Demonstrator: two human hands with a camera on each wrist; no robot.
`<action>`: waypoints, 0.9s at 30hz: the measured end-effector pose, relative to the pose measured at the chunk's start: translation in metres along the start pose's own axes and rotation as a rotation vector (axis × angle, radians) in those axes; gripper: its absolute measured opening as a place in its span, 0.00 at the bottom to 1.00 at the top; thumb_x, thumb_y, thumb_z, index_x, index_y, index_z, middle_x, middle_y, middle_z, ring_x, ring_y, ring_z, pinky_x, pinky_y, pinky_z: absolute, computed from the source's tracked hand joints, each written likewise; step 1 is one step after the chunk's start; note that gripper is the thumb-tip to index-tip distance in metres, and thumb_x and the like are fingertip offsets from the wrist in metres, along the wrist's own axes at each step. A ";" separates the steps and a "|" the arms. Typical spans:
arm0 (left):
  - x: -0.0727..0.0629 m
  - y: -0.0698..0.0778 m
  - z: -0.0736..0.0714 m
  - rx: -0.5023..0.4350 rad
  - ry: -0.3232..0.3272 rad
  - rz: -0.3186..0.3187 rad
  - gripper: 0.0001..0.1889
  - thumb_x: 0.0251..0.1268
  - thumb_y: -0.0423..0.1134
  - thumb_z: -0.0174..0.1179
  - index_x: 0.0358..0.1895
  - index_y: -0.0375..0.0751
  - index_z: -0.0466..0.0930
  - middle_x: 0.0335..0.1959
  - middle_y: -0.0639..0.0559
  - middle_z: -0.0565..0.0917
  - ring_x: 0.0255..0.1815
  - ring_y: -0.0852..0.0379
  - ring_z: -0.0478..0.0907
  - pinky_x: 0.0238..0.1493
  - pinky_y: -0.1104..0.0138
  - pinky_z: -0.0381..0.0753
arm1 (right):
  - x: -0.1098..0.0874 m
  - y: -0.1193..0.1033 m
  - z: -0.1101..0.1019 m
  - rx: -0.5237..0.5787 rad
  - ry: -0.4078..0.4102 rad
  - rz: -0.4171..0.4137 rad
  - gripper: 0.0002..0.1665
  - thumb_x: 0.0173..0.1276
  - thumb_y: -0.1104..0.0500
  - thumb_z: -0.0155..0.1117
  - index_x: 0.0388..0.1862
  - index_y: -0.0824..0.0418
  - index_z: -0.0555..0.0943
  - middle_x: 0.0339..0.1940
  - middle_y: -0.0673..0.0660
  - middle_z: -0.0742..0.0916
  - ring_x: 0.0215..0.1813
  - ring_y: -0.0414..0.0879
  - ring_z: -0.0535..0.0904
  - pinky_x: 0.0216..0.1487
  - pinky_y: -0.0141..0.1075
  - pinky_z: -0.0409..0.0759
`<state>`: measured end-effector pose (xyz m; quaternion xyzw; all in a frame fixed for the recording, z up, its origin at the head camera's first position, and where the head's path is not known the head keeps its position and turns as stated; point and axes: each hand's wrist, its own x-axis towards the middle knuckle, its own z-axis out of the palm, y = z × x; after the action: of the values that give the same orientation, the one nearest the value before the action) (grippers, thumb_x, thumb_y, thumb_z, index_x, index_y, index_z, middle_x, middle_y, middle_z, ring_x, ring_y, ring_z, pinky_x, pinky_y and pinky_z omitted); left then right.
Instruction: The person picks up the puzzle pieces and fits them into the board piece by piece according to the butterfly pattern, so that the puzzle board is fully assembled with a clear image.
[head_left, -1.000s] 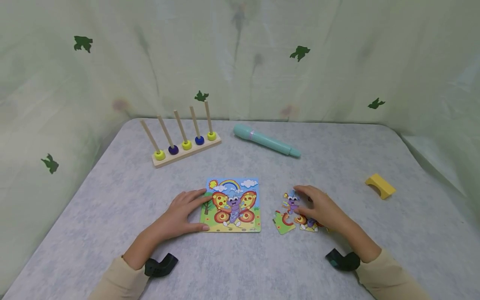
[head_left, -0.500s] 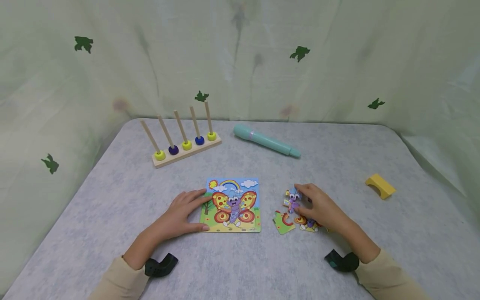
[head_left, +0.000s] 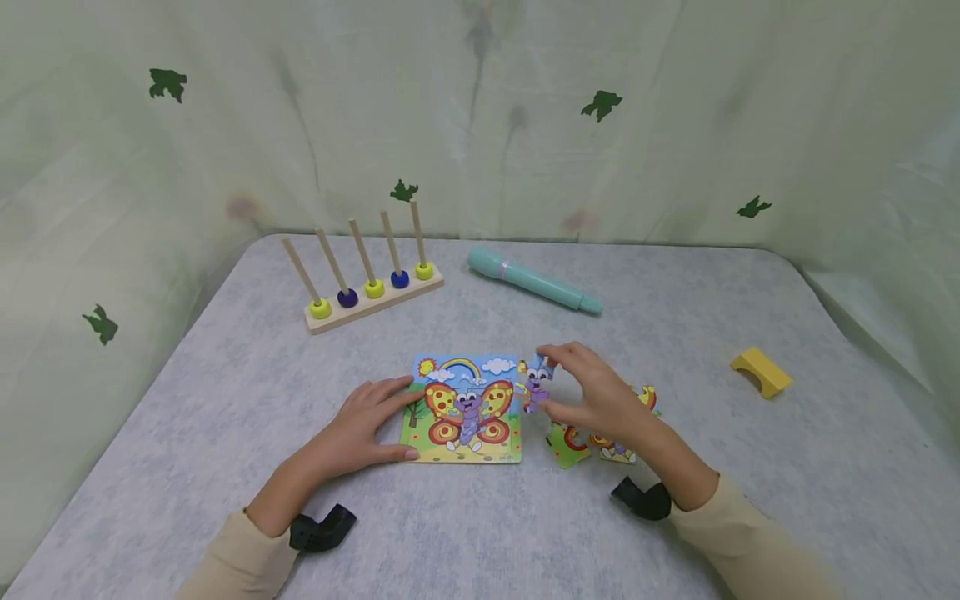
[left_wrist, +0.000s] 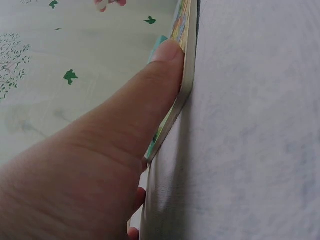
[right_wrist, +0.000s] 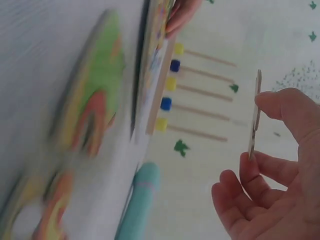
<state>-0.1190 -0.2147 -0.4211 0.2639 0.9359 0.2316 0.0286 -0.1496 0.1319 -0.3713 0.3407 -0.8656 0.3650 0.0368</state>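
A square butterfly puzzle board (head_left: 495,450) lies flat at mid-table. My left hand (head_left: 365,427) rests on its left edge, fingers straight, with the thumb (left_wrist: 155,75) on the board's border in the left wrist view. My right hand (head_left: 603,402) pinches a puzzle piece (head_left: 536,385) showing a purple butterfly face, by the board's right edge. The right wrist view shows that piece (right_wrist: 255,115) edge-on between thumb and fingers, raised off the table. Below the right hand lie loose puzzle pieces, one green with a red curve (head_left: 567,447) and another (head_left: 617,450) partly hidden by the hand.
Behind the board stands a wooden peg rack (head_left: 375,304) with yellow and blue beads. A teal microphone-shaped toy (head_left: 534,281) lies at the back. A yellow arch block (head_left: 761,372) sits at the right. A pale curtain with green leaf shapes hangs behind the table.
My right hand has lifted the butterfly-face puzzle piece and carried it left to the board's right edge, uncovering another loose piece behind the wrist. My left hand has stayed in place.
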 end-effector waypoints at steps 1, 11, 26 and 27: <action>0.000 0.000 0.000 0.001 0.001 0.000 0.41 0.47 0.66 0.58 0.65 0.50 0.64 0.67 0.46 0.57 0.66 0.43 0.50 0.61 0.46 0.44 | 0.004 -0.003 0.003 0.004 -0.005 -0.021 0.35 0.54 0.55 0.68 0.60 0.60 0.68 0.48 0.51 0.74 0.49 0.49 0.70 0.45 0.44 0.73; 0.000 0.002 -0.002 -0.003 0.005 0.036 0.41 0.48 0.64 0.58 0.65 0.47 0.63 0.67 0.47 0.58 0.66 0.44 0.52 0.61 0.47 0.43 | 0.030 -0.016 0.048 -0.039 -0.179 0.009 0.36 0.56 0.52 0.65 0.63 0.62 0.68 0.49 0.54 0.75 0.49 0.45 0.69 0.44 0.37 0.73; 0.004 0.022 0.000 0.169 -0.041 -0.010 0.41 0.56 0.65 0.50 0.67 0.40 0.59 0.67 0.47 0.59 0.66 0.45 0.53 0.62 0.50 0.51 | 0.043 -0.003 0.078 -0.138 -0.219 -0.037 0.32 0.59 0.48 0.64 0.59 0.61 0.72 0.47 0.54 0.77 0.50 0.46 0.70 0.52 0.40 0.67; 0.004 0.023 0.000 0.193 -0.038 -0.006 0.41 0.56 0.65 0.50 0.66 0.38 0.59 0.66 0.47 0.60 0.66 0.45 0.54 0.62 0.51 0.51 | 0.043 -0.004 0.079 -0.134 -0.223 -0.042 0.31 0.59 0.49 0.64 0.59 0.61 0.72 0.47 0.54 0.77 0.49 0.46 0.70 0.52 0.41 0.66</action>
<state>-0.1111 -0.1953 -0.4102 0.2669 0.9539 0.1353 0.0214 -0.1658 0.0539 -0.4133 0.3942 -0.8795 0.2651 -0.0294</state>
